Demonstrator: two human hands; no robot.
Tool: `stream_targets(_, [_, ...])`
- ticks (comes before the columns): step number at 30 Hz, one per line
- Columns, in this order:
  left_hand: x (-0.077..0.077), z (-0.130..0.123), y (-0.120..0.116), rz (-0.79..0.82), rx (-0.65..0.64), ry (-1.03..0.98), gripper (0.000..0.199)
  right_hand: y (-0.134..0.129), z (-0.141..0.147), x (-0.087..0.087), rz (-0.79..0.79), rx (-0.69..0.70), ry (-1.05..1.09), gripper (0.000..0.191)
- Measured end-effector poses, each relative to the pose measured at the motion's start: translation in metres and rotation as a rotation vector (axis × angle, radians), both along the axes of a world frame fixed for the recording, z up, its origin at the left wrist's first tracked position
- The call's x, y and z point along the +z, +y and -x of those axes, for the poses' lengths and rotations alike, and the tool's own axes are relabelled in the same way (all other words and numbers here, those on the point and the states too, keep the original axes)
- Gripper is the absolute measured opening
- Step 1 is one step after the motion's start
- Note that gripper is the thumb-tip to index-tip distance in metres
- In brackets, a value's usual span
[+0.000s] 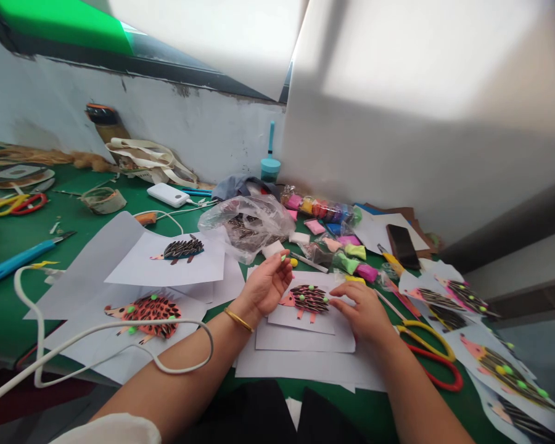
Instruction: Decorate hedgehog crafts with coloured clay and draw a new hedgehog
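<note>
A hedgehog picture (309,300) of pink clay and dark striped seeds, with small green balls on its back, lies on white paper between my hands. My right hand (361,305) reaches in from the right, its thumb and forefinger tips at a green clay ball (326,300) on the hedgehog's rear edge. My left hand (269,282), palm turned up and fingers curled, is raised just left of the picture. Between its thumb and fingertips shows a bit of light green clay (283,256). A yellow clay ball (294,263) is close behind those fingers.
More hedgehog pictures lie left (143,317) and right (509,370). Behind are a plastic bag of seeds (250,225), coloured clay packets (346,262) and a phone (402,245). Scissors (432,345) sit by my right forearm. A white cable (120,325) crosses near my left forearm.
</note>
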State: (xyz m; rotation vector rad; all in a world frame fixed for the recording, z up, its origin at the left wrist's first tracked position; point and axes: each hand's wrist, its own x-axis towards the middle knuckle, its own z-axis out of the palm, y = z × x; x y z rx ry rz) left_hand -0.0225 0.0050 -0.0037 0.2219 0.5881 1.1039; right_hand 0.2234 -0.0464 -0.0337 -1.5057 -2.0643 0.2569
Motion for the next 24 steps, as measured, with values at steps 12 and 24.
stream_targets(12, [-0.004,-0.011,-0.02,-0.198,-0.345,0.092,0.018,-0.007,0.063,0.033,-0.4,0.113,-0.068,0.054])
stream_targets(24, [0.005,-0.001,-0.011,-0.06,-0.271,-0.32,0.08,-0.019,0.116,0.016,-0.388,0.427,-0.308,0.102])
